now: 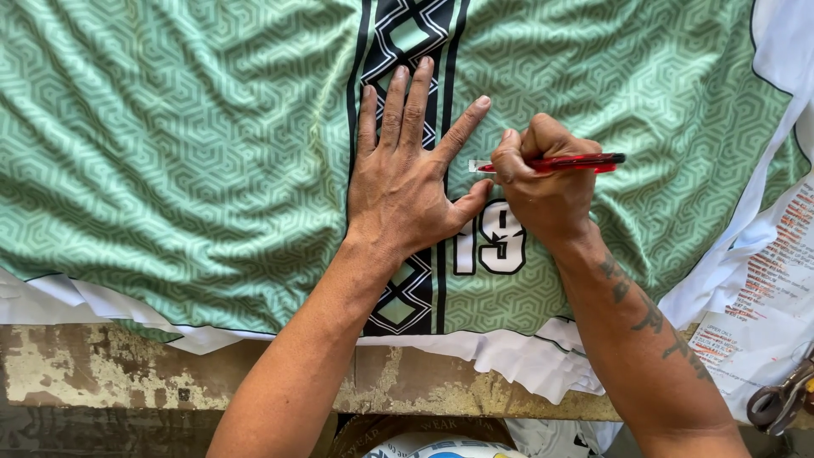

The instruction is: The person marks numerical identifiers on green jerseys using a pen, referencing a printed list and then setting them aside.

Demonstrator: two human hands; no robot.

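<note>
Marking step, as judged: left hand (pixel 398 182) flat, fingers spread, pinning the green fabric (pixel 195 161) on the table (pixel 110 365); right hand (pixel 543 182) clamped on red pen (pixel 555 163) just right of it; next stroke needs taut cloth.

A worn wooden worktop (pixel 102 365) with flaking pale paint shows only along its front edge. Green patterned fabric (pixel 186 170) with a dark central stripe lies spread over nearly the whole top, wrinkled, on white sheets (pixel 526 360) whose ragged edges hang over the front edge. Printed paper (pixel 776 280) lies at the right end, partly under the fabric. Scissors (pixel 784 399) sit at the front right corner, mostly out of view.
</note>
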